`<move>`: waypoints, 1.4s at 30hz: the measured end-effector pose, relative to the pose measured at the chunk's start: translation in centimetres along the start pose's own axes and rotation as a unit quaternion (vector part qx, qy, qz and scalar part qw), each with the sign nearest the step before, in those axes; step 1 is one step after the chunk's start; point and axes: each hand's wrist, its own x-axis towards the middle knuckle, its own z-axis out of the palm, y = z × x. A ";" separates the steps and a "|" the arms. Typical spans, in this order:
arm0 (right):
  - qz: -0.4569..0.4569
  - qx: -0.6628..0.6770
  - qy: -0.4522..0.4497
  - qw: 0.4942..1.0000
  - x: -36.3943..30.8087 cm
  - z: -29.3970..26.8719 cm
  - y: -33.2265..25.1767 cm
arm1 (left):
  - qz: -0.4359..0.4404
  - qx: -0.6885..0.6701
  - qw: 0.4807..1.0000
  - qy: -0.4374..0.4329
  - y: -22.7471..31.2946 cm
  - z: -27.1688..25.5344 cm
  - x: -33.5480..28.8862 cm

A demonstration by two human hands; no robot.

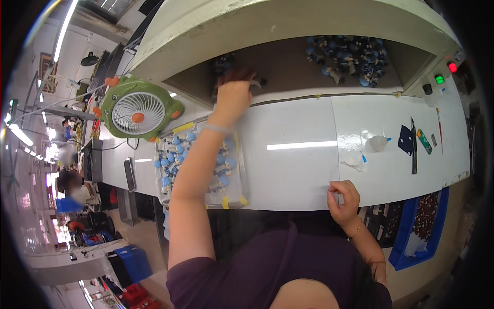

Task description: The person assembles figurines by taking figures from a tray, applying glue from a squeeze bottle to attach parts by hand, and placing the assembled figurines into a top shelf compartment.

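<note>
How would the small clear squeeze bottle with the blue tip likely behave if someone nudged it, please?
The squeeze bottle lies on its side on the smooth white table, so it would probably roll or slide easily. It looks like thin translucent plastic: likely light and soft under the fingers.

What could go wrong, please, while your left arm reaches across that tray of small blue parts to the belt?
1. The left forearm passes right over the tray of blue parts; dropping it could scatter them.
2. The left hand is at the dark belt; its fingers might get nipped there.
3. The right hand sits at the table edge, giving little support.
</note>
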 end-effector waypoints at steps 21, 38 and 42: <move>0.142 0.433 -0.148 0.878 3.0 -0.1 -4.8 | 0.192 -0.589 0.778 0.103 13.8 -7.7 -12.6; 0.365 0.634 -0.251 0.634 2.7 -0.2 -4.7 | 0.090 -0.572 0.811 0.085 15.7 -7.4 -14.3; 0.360 0.666 -0.288 0.587 2.5 -0.1 -4.5 | 0.086 -0.626 0.771 0.085 15.4 -7.0 -14.3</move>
